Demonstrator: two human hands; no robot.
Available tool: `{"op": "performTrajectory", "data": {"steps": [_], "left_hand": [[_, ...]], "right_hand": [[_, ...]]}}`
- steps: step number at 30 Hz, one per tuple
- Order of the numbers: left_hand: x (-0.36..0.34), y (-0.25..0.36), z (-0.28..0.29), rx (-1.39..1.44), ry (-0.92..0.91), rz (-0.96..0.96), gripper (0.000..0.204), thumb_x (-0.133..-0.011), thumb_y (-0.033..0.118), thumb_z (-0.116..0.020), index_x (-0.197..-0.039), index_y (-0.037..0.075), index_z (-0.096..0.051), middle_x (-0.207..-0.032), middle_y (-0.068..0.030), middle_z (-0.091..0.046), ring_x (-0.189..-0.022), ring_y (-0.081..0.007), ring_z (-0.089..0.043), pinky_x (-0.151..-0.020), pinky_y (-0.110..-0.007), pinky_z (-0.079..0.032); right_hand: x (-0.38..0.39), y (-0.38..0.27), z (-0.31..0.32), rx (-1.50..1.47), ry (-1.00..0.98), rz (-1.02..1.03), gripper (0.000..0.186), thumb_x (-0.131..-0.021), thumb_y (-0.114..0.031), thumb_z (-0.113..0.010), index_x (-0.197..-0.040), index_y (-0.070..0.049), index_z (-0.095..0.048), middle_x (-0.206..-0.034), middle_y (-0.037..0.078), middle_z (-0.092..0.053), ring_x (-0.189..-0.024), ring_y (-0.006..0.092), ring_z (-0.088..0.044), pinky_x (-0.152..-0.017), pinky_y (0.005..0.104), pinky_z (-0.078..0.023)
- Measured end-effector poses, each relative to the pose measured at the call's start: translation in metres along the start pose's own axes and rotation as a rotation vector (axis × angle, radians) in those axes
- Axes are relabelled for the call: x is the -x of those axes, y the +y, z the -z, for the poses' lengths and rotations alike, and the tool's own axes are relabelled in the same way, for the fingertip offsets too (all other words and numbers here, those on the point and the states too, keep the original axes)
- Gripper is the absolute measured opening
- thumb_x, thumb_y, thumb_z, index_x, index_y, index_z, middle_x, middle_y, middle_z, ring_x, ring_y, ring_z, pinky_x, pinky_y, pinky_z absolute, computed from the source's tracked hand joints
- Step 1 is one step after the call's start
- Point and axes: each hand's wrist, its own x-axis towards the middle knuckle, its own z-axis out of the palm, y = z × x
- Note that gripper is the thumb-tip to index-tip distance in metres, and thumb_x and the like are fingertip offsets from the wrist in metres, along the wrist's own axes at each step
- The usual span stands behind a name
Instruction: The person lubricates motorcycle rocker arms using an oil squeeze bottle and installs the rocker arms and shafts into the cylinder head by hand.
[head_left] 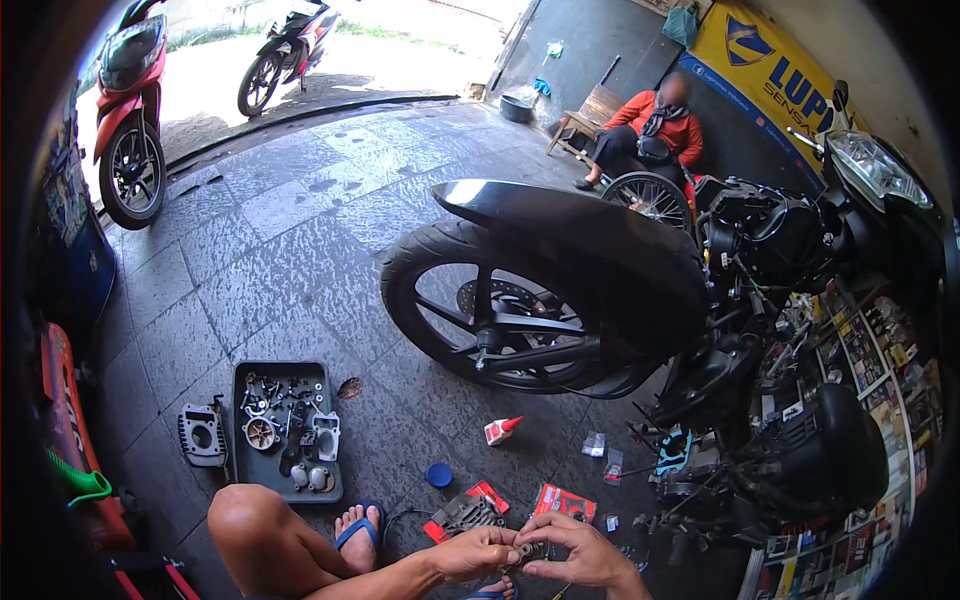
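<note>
Together, a small dark round metal part (527,553) was clenched between left hand (478,553) and right hand (580,550), steadied just beyond the red packets (560,500).

Glossy black plastic fender (590,240), matt rubber tyre (420,260), rough stone floor (290,250), metal parts in tray (240,420).

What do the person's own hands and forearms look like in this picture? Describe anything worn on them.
Both the left hand and right hand are bare: no gloves, and no rings or watch that I can make out. The forearms are bare too, with no sleeves in view.
</note>
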Motion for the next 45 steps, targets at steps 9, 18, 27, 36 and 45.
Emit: {"op": "performTrajectory", "data": {"steps": [9,18,27,36,45], "left_hand": [[-0.002,0.000,0.000,0.053,-0.017,0.016,0.029,-0.092,0.014,-0.065,-0.116,0.000,-0.057,-0.102,-0.0037,-0.063,-0.092,-0.0115,-0.060,-0.079,-0.028,-0.049],[0.000,0.002,0.004,0.045,-0.109,0.065,0.031,-0.092,0.017,-0.065,-0.116,-0.001,-0.058,-0.102,-0.0046,-0.064,-0.088,-0.0120,-0.062,-0.082,-0.027,-0.050],[0.003,0.007,0.001,-0.067,-0.172,0.090,0.036,-0.092,0.018,-0.065,-0.119,-0.005,-0.056,-0.106,-0.0092,-0.065,-0.094,-0.0149,-0.064,-0.085,-0.027,-0.052],[0.003,0.014,-0.012,-0.091,-0.126,0.086,0.027,-0.093,0.018,-0.064,-0.111,-0.001,-0.058,-0.095,-0.0044,-0.062,-0.082,-0.0123,-0.063,-0.080,-0.031,-0.055],[-0.001,0.007,0.000,-0.069,-0.106,0.023,0.028,-0.091,0.020,-0.066,-0.111,0.000,-0.059,-0.095,-0.0022,-0.061,-0.085,-0.0098,-0.058,-0.078,-0.028,-0.049]], "right_hand": [[0.000,-0.003,0.000,0.062,0.026,0.003,0.035,-0.073,-0.012,-0.083,-0.104,-0.003,-0.069,-0.106,0.010,-0.064,-0.102,0.0225,-0.063,-0.088,0.0344,-0.051],[0.002,-0.006,-0.002,0.124,0.007,0.004,0.032,-0.073,-0.013,-0.083,-0.101,-0.004,-0.071,-0.104,0.009,-0.065,-0.098,0.0215,-0.065,-0.086,0.0332,-0.052],[0.004,-0.005,-0.001,0.063,-0.054,-0.006,0.030,-0.075,-0.011,-0.081,-0.102,-0.003,-0.071,-0.103,0.009,-0.065,-0.099,0.0214,-0.065,-0.087,0.0332,-0.052],[0.005,-0.007,-0.002,0.040,-0.047,-0.042,0.031,-0.075,-0.009,-0.081,-0.103,-0.003,-0.071,-0.104,0.009,-0.065,-0.099,0.0205,-0.065,-0.086,0.0324,-0.052],[0.009,-0.011,0.007,0.108,0.062,-0.024,0.029,-0.076,-0.011,-0.080,-0.103,-0.005,-0.072,-0.103,0.007,-0.065,-0.098,0.0202,-0.064,-0.086,0.0327,-0.051]]}}
